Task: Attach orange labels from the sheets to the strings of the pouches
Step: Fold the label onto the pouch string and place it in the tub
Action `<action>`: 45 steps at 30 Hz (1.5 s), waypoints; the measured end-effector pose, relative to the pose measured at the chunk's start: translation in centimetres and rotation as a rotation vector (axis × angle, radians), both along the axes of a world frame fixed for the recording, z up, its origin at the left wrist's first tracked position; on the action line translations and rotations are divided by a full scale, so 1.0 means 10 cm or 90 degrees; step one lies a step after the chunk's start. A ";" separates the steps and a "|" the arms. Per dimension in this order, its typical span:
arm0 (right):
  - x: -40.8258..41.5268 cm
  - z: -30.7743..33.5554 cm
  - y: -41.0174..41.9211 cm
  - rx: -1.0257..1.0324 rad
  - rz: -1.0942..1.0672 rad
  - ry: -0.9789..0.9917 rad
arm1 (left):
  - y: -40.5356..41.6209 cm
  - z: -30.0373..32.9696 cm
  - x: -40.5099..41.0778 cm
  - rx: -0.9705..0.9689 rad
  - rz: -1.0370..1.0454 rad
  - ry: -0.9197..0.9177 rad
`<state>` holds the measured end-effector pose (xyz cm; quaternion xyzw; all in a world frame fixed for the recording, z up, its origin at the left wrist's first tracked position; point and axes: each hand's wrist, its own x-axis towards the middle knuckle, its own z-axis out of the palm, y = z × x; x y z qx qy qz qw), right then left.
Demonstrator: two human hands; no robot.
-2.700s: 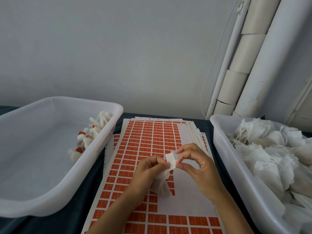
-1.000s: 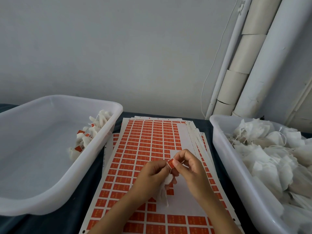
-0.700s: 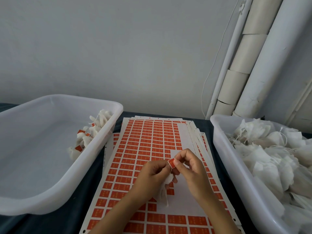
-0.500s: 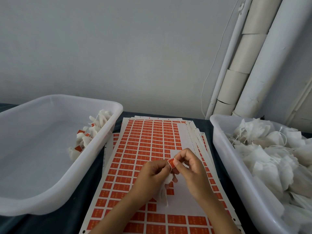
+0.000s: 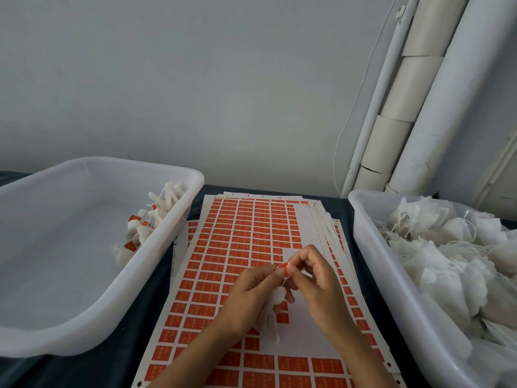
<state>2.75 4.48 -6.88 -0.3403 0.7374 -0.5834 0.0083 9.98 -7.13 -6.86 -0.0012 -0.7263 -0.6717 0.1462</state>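
Head view of a labelling bench. Left hand [image 5: 251,289] and right hand [image 5: 316,278] meet above the label sheets [image 5: 240,239], fingertips together. Both pinch 1 orange label [image 5: 284,268] between thumb and forefinger, the left from its left edge, the right from its right edge. The label is folded over the string [image 5: 284,281], which runs down a short way to the pouch [image 5: 272,309]. The pouch hangs under the left hand, its top gathered against the curled lower fingers, its tail trailing toward the viewer over a bare patch of sheet. The sheets form a fanned stack on the dark table [image 5: 117,362], the top one printed with a grid of orange labels; a strip at its right side and a block near the hands are stripped to white backing. Left bin [image 5: 92,329]: a few labelled pouches [image 5: 145,228] along its right wall. Right bin [image 5: 391,298]: heaped with unlabelled pouches [image 5: 453,261]. White pipes [image 5: 436,102] stand against the wall behind.
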 end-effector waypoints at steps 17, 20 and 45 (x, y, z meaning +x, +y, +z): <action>-0.04 -0.03 -0.01 0.064 0.035 0.043 | -0.12 -0.02 -0.03 -0.040 -0.009 0.006; -0.01 -0.07 -0.04 0.090 0.041 0.095 | -0.12 -0.05 -0.04 -0.073 0.002 0.023; 0.01 -0.11 -0.05 0.031 0.036 0.009 | -0.27 -0.08 -0.03 -0.161 -0.053 -0.022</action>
